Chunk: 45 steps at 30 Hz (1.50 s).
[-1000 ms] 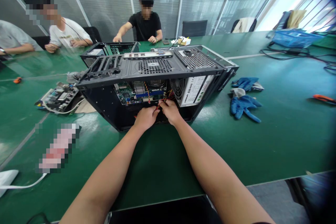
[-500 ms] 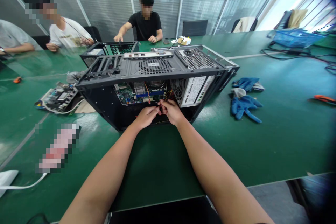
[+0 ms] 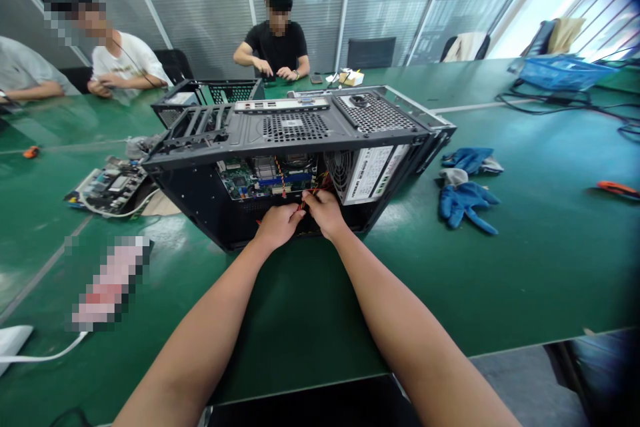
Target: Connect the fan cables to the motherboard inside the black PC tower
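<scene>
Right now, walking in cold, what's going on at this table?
A person's bare left hand and right hand are holding thin orange-red wires at the open side of a computer case. A motherboard and power supply sit inside. Blue gloves lie on the green table, to the right of the case.

Left hand and right hand pinch close together.
</scene>
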Tool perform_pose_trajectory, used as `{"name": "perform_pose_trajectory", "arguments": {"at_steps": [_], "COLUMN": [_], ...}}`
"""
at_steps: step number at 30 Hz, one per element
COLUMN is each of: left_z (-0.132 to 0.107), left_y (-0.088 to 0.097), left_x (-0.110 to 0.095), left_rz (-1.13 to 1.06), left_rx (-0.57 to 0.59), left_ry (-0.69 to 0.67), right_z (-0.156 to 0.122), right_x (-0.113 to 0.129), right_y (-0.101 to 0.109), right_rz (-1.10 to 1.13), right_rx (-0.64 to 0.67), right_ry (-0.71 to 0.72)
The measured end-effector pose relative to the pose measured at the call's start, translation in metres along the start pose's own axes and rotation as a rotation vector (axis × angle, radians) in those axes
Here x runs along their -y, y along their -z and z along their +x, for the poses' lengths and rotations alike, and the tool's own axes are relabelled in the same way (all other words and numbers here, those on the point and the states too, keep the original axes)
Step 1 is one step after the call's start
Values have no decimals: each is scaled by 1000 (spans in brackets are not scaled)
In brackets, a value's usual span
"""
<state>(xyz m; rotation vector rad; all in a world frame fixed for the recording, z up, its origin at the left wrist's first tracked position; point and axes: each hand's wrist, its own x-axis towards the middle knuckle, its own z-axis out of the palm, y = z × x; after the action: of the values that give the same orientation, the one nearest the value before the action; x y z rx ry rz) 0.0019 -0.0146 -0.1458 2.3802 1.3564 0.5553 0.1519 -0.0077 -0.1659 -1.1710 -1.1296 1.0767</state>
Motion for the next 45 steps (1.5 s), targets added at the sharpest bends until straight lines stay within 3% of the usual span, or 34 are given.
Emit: {"name": "perform_pose_trajectory", "arguments": {"at_steps": [3,8,14,18,23,30,39,45], "left_z": [-2,-4,-2,-1,-1,-2,-6,-6], "left_y": [-1,-1,2,5,6,3,1,1], "left_x": [-3,-6,-4,-2,-3,-3,-11,-10], "left_rz": [100,194,-72,-207,-248,-68,233,169], "left_rx": [-13,-19,-1,14,25,-29,-21,-22], "left_ry": [30,61,3,-17,-20,-14,104,107], "right_z": [0,-1,-3,-5,-5,0,1,0], "right_x": [0,1,14,23,19,8,1,4], "right_y": [1,0,-1,3,3,-2,-2,-2], "right_rz": [-76,-79,223,348,333,242,65,104], "right_rx": [-73,-81,22,104,125,54,-39,-16], "right_ry": [45,10,-183,-190,-172,-113,-68,-65]}}
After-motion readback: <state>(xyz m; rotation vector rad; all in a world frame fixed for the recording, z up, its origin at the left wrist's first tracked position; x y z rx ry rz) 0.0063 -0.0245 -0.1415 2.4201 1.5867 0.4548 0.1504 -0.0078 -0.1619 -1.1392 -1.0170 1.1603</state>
